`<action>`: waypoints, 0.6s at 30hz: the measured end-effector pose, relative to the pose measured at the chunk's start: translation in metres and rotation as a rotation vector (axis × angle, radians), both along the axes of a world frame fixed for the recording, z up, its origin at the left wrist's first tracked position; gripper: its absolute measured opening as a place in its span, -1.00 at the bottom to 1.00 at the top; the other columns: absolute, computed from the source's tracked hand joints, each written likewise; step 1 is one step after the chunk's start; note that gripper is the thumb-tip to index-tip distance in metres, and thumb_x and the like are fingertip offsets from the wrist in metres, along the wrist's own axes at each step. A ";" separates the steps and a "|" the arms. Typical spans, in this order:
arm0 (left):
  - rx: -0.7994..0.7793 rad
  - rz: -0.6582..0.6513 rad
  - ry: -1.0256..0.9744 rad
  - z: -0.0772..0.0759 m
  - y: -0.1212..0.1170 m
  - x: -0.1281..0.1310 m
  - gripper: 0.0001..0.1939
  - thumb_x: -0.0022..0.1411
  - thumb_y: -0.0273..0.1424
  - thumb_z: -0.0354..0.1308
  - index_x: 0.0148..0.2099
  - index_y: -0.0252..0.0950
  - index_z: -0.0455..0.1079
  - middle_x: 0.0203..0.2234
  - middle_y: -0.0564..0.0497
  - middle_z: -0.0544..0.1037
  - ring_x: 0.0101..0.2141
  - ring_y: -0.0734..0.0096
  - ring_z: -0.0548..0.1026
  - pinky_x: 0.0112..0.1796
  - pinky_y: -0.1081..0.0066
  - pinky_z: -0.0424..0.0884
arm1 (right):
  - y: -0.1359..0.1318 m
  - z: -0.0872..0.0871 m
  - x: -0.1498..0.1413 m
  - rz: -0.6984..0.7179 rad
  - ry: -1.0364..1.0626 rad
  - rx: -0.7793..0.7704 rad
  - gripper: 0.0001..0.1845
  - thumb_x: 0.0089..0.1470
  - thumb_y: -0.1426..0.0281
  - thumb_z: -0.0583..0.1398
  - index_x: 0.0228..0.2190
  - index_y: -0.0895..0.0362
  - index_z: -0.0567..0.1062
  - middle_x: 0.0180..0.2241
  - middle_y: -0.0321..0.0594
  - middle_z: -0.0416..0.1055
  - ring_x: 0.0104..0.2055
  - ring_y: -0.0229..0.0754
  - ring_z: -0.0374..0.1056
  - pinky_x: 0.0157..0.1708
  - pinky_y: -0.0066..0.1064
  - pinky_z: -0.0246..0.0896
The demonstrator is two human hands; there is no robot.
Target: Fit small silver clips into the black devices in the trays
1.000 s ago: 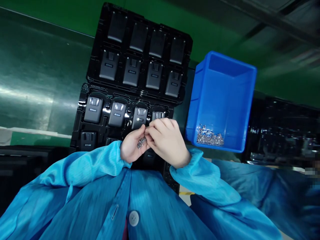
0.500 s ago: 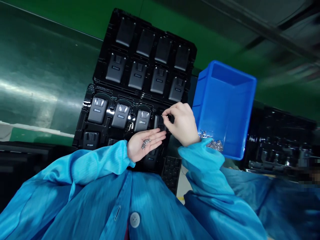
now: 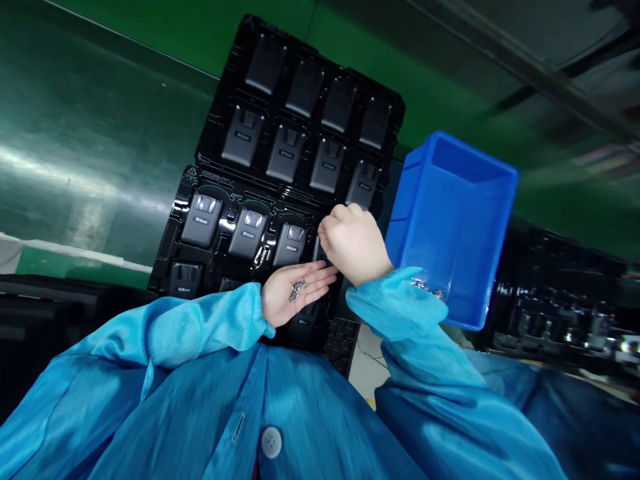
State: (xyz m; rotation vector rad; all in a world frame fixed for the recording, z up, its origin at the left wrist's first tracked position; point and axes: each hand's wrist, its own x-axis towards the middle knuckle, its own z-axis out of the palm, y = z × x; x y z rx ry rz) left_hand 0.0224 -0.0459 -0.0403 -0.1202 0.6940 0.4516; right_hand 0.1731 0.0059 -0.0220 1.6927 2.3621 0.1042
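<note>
My left hand (image 3: 300, 293) is palm up with its fingers stretched out, and a small heap of silvery metal pieces (image 3: 299, 290), screw-like in shape, lies on the palm. Just above its fingertips is my right hand (image 3: 354, 243), knuckles up and fingers curled in. What its fingertips hold, if anything, is hidden beneath the hand. Partly covered under both hands sits a dark plastic case (image 3: 318, 250) in a black moulded tray (image 3: 227, 230). Beside it in the same row is a dark grey case (image 3: 289, 245) with a "Riton" label.
A second black tray (image 3: 213, 133) with two rows of similar cases lies beyond. To the right stands a blue bin (image 3: 445, 220) with loose metal pieces (image 3: 425, 287) near its front. Dark stacked trays (image 3: 45, 333) are at the left, and more black trays (image 3: 560, 293) at far right.
My right hand has rolled over, so its knuckles now face up and its fingertips are hidden. My left hand stays palm up with the pieces. The whole view has shifted slightly.
</note>
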 end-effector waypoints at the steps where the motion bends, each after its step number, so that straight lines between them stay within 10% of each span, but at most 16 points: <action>1: 0.001 0.001 0.000 0.000 0.000 0.000 -0.50 0.40 -0.45 -0.09 0.30 -0.61 0.19 0.17 -0.32 0.40 0.14 0.21 0.44 0.18 0.31 0.30 | -0.001 -0.001 -0.001 0.000 -0.001 0.010 -0.75 0.20 0.54 0.04 -0.38 0.23 0.51 -0.31 0.01 0.41 -0.21 0.04 0.23 -0.32 -0.20 0.05; 12: -0.019 -0.011 0.022 -0.002 0.000 0.002 -0.49 0.41 -0.43 -0.10 0.31 -0.61 0.19 0.16 -0.33 0.40 0.16 0.21 0.41 0.18 0.30 0.30 | -0.054 -0.027 0.015 -0.057 0.315 0.173 -0.62 0.27 0.51 0.01 0.01 0.14 0.50 -0.28 -0.10 0.40 -0.27 -0.06 0.18 -0.30 -0.24 0.17; 18: -0.020 0.028 -0.068 0.000 0.000 -0.010 -0.51 0.46 -0.37 -0.18 0.27 -0.57 0.24 0.08 -0.27 0.51 0.08 0.27 0.49 0.14 0.32 0.33 | -0.063 0.000 -0.001 -0.097 0.632 0.229 -0.72 0.25 0.49 0.07 -0.07 0.09 0.49 -0.25 -0.14 0.34 -0.19 -0.09 0.27 -0.21 -0.20 0.25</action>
